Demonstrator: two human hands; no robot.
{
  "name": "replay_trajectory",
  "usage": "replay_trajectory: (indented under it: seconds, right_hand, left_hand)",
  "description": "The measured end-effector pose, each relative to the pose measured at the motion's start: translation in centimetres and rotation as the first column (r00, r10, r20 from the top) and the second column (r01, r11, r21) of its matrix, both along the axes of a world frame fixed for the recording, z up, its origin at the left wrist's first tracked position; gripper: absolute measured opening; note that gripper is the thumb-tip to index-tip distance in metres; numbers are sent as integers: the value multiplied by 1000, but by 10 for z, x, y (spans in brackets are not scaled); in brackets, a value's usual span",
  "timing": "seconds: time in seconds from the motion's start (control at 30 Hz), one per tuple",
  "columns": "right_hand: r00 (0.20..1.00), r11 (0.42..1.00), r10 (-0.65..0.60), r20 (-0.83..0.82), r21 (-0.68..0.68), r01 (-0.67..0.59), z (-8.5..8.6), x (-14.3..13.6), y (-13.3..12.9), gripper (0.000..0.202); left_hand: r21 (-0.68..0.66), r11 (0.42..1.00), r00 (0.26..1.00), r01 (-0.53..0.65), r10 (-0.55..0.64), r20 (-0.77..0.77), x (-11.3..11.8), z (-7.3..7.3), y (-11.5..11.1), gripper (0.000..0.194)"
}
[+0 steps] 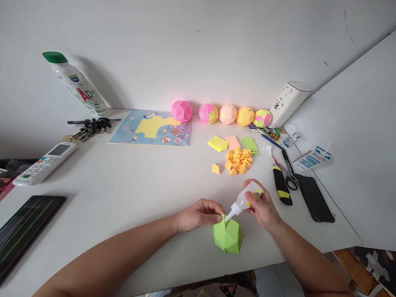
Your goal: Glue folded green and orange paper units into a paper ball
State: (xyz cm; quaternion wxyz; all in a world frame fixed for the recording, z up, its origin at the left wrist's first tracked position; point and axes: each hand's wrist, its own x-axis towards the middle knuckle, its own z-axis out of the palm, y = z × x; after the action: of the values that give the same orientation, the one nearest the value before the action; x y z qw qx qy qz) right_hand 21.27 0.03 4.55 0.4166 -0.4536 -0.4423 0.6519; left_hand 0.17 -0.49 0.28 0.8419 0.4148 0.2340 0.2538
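Near the table's front edge, my left hand pinches the upper left edge of a light green folded-paper ball. My right hand is wrapped round a small white glue bottle with a yellow label. The bottle tilts down to the left, and its narrow nozzle meets the top of the ball, by my left fingertips. Beyond my hands lies a heap of small orange folded-paper pieces, with one loose orange piece to its left. Yellow paper squares, peach squares and green squares lie behind the heap.
Several finished paper balls line the wall. A blue illustrated sheet, a white bottle, keys, a remote and a dark screen are leftward. Rightward are a utility knife, scissors, a black pouch and a carton.
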Motion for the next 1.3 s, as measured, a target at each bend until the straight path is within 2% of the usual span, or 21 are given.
replay_trajectory:
  seconds: [0.23,0.57,0.87,1.0,1.07,1.17,1.23,1.3]
  right_hand:
    - [999,996,-19,-47,-89,15,-3,-6,4,31]
    - [994,983,16,-104,-180,-35,-5,-5,5,29]
    - [987,970,-101,-122,-234,70,-5,-4,8,30]
    - [963,947,-171,-208,-304,103,-3,-4,10,28]
    - [939,953,-200,-281,-276,121,1,-2,11,27]
    - [933,984,-150,-328,-138,110,7,3,14,23]
    - [954,994,-106,-282,-23,103,7,5,17,21]
    - [974,987,-120,-193,84,138,5,7,20,25]
  left_hand:
    - [-2,1000,1000,0,0,-8,0,2,0,19]
    - [5,1000,1000,-9,9,0,0,-2,0,20]
    - [-10,1000,1000,-1,1,8,-1,-1,0,18]
    - [-40,999,1000,-12,13,18,0,-1,0,17]
    - [-68,998,999,-16,18,37,0,-2,0,17]
    - [-107,994,996,-32,40,74,1,-2,0,16]
    - [-116,992,993,-47,59,98,1,-3,0,15]
    - [-112,991,991,-66,79,112,1,-3,-1,14]
